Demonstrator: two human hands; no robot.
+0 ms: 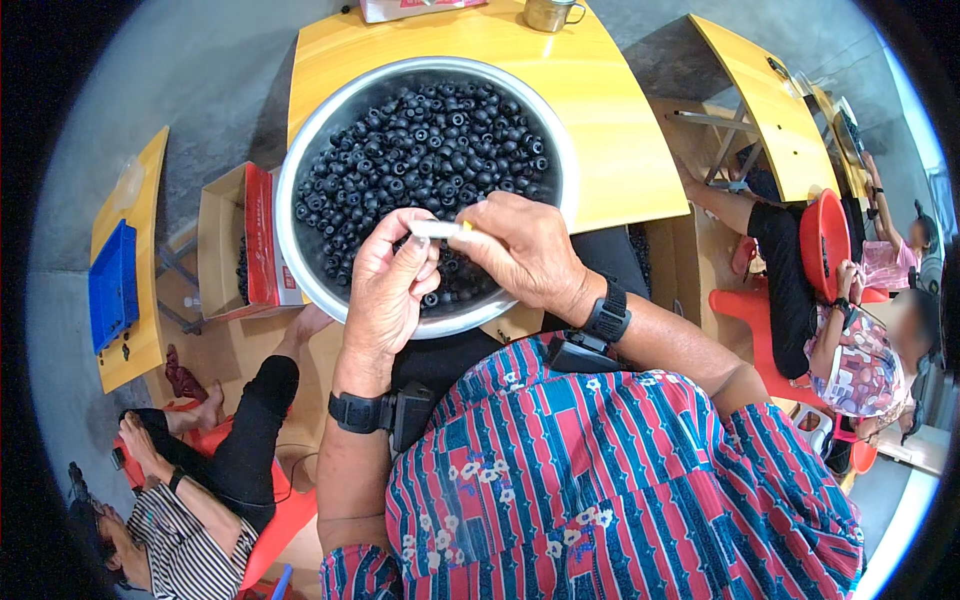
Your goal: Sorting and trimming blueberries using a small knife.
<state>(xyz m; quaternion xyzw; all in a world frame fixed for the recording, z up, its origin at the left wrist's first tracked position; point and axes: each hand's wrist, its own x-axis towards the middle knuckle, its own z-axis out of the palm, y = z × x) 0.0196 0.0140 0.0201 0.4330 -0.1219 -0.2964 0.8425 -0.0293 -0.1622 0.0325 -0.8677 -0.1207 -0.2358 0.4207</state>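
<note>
Over a wide metal basin [570, 190], both my hands meet at a small whitish tool [434, 229] with a yellow end. My right hand [525, 250] grips it at the yellow end, fingers curled. My left hand [385, 280] is closed in a pinch at its other end; whether a small part sits between those fingertips is hidden. Many small round black parts with holes [430, 140] fill the basin below. The basin stands at the near edge of a yellow table [625, 150], partly over my lap.
A metal mug [550, 14] stands at the table's far side. Left are a cardboard box [225, 225] and a blue tray [113, 285] on another table. A person in stripes [190, 530] sits lower left. At right, people sit near a red basin [825, 240] and a yellow table [770, 120].
</note>
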